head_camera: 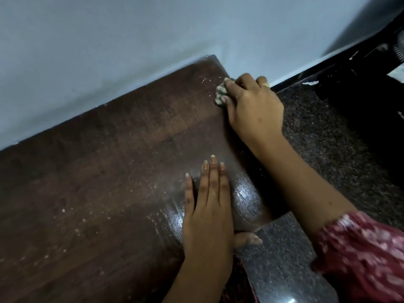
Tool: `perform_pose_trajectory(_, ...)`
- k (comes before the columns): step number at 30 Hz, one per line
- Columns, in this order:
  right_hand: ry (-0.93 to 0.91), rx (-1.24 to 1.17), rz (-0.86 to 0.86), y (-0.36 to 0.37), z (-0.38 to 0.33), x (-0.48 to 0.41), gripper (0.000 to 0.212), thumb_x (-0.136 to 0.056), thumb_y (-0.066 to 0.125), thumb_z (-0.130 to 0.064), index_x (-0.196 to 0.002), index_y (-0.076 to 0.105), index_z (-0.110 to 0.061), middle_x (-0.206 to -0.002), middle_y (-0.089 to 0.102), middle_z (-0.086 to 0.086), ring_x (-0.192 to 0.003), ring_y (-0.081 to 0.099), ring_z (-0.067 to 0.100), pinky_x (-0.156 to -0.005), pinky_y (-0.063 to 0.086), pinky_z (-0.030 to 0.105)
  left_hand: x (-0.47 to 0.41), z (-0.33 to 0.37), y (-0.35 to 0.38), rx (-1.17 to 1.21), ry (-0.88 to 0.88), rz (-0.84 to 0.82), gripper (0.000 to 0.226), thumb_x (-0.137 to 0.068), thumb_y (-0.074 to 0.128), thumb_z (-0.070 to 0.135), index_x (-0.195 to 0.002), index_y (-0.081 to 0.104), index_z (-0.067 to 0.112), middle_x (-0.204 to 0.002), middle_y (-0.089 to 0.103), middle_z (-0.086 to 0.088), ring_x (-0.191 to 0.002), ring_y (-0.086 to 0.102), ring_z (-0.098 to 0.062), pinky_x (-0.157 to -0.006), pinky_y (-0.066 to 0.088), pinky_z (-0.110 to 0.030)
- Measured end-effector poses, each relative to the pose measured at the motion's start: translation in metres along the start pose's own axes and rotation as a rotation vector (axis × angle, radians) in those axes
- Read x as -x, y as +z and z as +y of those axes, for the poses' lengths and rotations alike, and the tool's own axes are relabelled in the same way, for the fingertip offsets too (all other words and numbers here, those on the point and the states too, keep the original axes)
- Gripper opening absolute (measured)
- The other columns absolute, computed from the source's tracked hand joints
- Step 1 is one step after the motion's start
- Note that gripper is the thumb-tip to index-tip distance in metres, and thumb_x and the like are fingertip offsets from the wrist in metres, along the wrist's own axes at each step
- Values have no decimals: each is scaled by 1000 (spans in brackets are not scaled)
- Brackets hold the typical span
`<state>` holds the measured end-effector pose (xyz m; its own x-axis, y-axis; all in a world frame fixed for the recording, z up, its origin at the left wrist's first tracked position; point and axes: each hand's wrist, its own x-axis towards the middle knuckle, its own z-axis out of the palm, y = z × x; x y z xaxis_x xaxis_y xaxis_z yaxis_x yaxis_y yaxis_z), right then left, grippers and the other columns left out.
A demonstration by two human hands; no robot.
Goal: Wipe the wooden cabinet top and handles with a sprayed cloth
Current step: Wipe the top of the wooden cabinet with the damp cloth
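The dark wooden cabinet top (113, 171) fills the left and middle of the head view, dusty with pale specks and a shiny wet patch near its front right corner. My right hand (251, 103) grips a small greenish cloth (220, 92) at the far right edge of the top, fingers curled over it. Most of the cloth is hidden under the hand. My left hand (207, 206) lies flat on the wood near the front right corner, fingers straight, thumb hanging over the edge. No cabinet handles are in view.
A pale blue wall (131, 51) runs along the back edge of the cabinet. To the right lies a dark speckled granite surface (328, 138), lower than the top. A lighter speckled stone slab (279, 259) sits at the front right. Dark furniture (371, 62) stands at the far right.
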<state>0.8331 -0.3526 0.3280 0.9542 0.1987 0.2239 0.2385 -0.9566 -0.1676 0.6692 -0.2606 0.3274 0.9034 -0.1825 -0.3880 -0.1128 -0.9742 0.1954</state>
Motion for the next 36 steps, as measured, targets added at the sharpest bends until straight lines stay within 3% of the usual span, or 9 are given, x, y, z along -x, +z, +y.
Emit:
perform_pose_trajectory(3, 9, -69, -21, 9, -12, -31, 36, -97, 45, -26, -130, 53, -15, -126, 52, 8, -113, 48, 29, -78, 44, 37, -1, 1, 0, 27, -10, -10, 145, -26, 50, 89, -137, 33, -3, -147, 38, -18, -136, 30, -25, -107, 17, -51)
perform_pose_trajectory(7, 90, -51, -27, 19, -39, -57, 33, -99, 38, -16, -131, 44, -12, -126, 50, 9, -111, 51, 28, -75, 43, 36, -3, -1, 3, 47, -5, 17, 151, -23, 61, 85, -141, 23, -2, -151, 29, -16, -139, 18, -25, -114, -2, -45)
perform_pose_trajectory(10, 84, -38, -68, 24, -67, -65, 32, -99, 31, -15, -128, 42, -7, -127, 50, 14, -114, 51, 30, -88, 41, 36, -3, -6, 9, 56, -5, 51, 149, -28, 71, 80, -142, 18, 0, -153, 23, -14, -141, 9, -23, -115, -5, -41)
perform_pose_trajectory(14, -185, -78, -322, 23, -91, -62, 52, -96, 38, -24, -142, 27, -3, -148, 29, 21, -137, 27, 33, -112, 22, 39, -1, -24, -2, 90, 50, 116, 118, -63, 31, 87, -138, 33, -4, -147, 36, -20, -138, 24, -27, -112, 7, -43)
perform_pose_trajectory(16, -266, -40, -321, 20, -79, -59, 54, -97, 35, -30, -147, 24, -13, -154, 24, 10, -140, 25, 25, -113, 20, 38, -5, -38, -15, 129, 21, 219, 100, -80, 18, 76, -138, 36, -4, -147, 35, -20, -139, 25, -29, -112, 3, -40)
perform_pose_trajectory(20, -127, -106, -210, 17, -46, -60, 50, -96, 38, -27, -144, 32, -20, -151, 30, 0, -133, 35, 24, -103, 34, 34, -40, -68, -45, 222, -24, 408, 62, -97, 31, 37, -147, 15, 5, -158, 10, -11, -145, -1, -19, -115, -9, -32)
perform_pose_trajectory(24, 69, -202, -153, 20, -26, -69, 49, -94, 41, -22, -142, 36, -15, -151, 30, 3, -134, 33, 24, -103, 36, 36, -89, -79, -69, 175, 2, 418, 56, -98, 35, 19, -147, 11, 6, -158, 6, -11, -146, -2, -21, -116, -5, -36)
perform_pose_trajectory(31, 152, -198, -171, 18, -20, -43, 53, -95, 38, -19, -147, 27, -10, -155, 24, 7, -141, 23, 26, -113, 24, 36, -113, -72, -76, 261, 121, 358, 52, -98, 33, 16, -148, 16, 11, -159, 11, -4, -146, 1, -20, -116, -3, -39)
perform_pose_trajectory(36, 180, -178, -225, -8, -5, 53, 62, -91, 31, -30, -148, 21, -10, -156, 21, 10, -143, 17, 29, -116, 15, 46, -100, -48, -58, 311, 402, 315, 61, -94, 14, 45, -147, 22, 17, -158, 17, 0, -146, 1, -20, -115, -4, -44)
